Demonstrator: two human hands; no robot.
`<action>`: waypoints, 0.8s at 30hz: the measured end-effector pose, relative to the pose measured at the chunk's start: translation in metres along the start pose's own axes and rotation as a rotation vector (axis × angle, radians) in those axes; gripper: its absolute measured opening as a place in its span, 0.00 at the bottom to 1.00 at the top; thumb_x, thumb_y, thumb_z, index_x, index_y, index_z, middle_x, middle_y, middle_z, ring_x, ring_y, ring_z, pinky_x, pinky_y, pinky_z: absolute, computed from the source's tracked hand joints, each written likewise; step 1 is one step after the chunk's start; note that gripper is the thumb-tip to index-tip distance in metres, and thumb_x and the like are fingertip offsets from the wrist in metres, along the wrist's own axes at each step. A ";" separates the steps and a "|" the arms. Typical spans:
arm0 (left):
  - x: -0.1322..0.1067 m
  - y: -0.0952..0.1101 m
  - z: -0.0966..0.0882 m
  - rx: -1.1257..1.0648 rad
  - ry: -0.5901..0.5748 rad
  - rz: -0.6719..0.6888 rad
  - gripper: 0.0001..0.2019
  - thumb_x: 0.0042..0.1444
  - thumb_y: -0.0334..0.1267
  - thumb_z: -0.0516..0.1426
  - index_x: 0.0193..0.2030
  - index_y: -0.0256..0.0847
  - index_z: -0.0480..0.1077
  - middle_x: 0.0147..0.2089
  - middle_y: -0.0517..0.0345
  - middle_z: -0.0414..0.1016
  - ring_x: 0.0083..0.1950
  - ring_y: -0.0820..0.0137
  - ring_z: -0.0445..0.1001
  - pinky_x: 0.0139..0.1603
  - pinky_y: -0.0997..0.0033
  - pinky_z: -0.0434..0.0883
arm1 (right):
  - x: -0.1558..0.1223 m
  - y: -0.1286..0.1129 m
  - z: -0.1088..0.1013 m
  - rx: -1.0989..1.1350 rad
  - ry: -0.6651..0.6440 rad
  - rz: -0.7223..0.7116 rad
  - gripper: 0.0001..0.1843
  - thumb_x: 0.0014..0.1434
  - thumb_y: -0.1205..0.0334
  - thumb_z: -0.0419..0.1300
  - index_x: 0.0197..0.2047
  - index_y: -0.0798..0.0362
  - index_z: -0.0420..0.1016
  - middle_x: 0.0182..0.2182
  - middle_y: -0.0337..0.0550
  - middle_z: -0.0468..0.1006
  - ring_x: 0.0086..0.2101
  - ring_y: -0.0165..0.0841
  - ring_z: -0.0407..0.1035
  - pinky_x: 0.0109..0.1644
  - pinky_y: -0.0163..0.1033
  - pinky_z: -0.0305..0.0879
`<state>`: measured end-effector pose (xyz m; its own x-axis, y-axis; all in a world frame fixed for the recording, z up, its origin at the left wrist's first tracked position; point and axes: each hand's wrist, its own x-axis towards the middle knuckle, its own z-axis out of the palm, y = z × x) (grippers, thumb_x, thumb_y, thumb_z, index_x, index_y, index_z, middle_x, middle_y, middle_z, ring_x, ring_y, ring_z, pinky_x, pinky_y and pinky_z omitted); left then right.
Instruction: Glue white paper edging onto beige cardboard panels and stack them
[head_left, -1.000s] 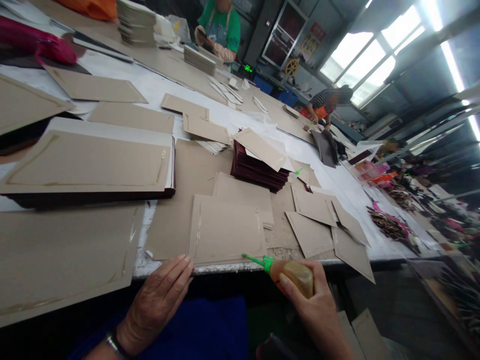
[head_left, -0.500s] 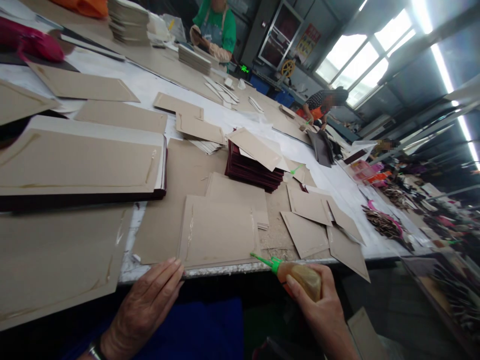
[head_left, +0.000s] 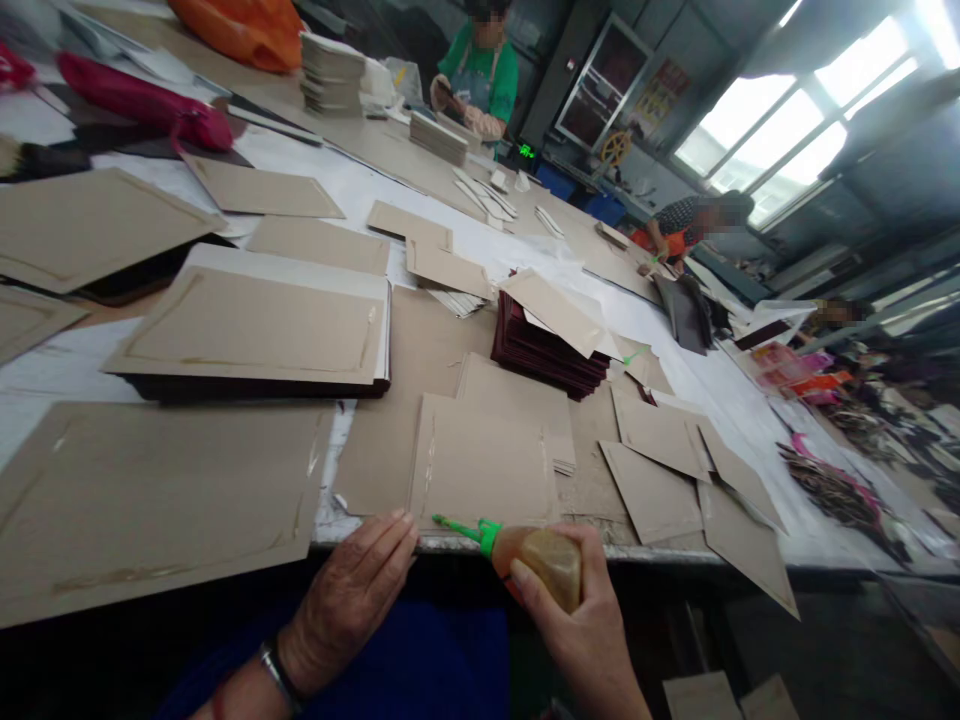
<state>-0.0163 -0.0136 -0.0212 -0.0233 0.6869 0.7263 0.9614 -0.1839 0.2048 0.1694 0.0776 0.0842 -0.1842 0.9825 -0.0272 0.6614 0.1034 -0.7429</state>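
Observation:
My right hand [head_left: 581, 610] is wrapped round a glue bottle [head_left: 546, 565] filled with brownish liquid. Its green nozzle points left, with the tip at the near edge of a beige cardboard piece [head_left: 487, 455]. Shiny lines of glue run along the left and right sides of that piece. My left hand [head_left: 356, 580] lies with fingers stretched out at the piece's near left corner, its fingertips touching the table edge there; nothing is held in it. Under and behind the piece lies a small stack of like cardboard [head_left: 517, 385].
Left of me, a glue-lined cardboard panel [head_left: 165, 490] lies before a dark-backed stack [head_left: 247, 330]. A maroon stack [head_left: 551, 345] stands farther back. Loose cardboard pieces [head_left: 652, 495] overlap at right, one past the table edge. Co-workers, one in a green top [head_left: 504, 85], stand across the table.
The bottle's nozzle has moved left along the near edge of the cardboard piece, from its right corner towards its left. The whole view has shifted; my left hand keeps its place at the corner.

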 end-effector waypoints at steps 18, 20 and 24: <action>-0.004 -0.003 0.002 -0.016 -0.026 0.016 0.14 0.54 0.20 0.51 0.47 0.29 0.69 0.46 0.47 0.74 0.53 0.64 0.68 0.53 0.62 0.66 | 0.006 -0.013 0.005 -0.025 -0.032 -0.016 0.20 0.42 0.52 0.64 0.37 0.50 0.66 0.29 0.37 0.71 0.28 0.33 0.67 0.31 0.36 0.64; -0.003 -0.003 0.002 -0.015 -0.025 0.024 0.14 0.53 0.20 0.52 0.47 0.28 0.68 0.46 0.46 0.74 0.53 0.63 0.68 0.53 0.62 0.66 | 0.006 -0.014 0.007 0.139 -0.061 0.059 0.21 0.40 0.53 0.66 0.37 0.50 0.66 0.26 0.36 0.70 0.26 0.32 0.66 0.29 0.35 0.64; -0.003 -0.004 0.000 -0.029 -0.003 0.039 0.14 0.54 0.20 0.51 0.46 0.29 0.69 0.46 0.46 0.74 0.53 0.63 0.68 0.56 0.63 0.64 | 0.009 -0.008 0.009 0.862 -0.185 0.363 0.22 0.42 0.47 0.66 0.37 0.51 0.69 0.29 0.39 0.74 0.28 0.33 0.68 0.28 0.36 0.65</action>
<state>-0.0195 -0.0149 -0.0246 0.0148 0.6813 0.7319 0.9532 -0.2307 0.1955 0.1564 0.0842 0.0840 -0.2344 0.8845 -0.4035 -0.0487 -0.4252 -0.9038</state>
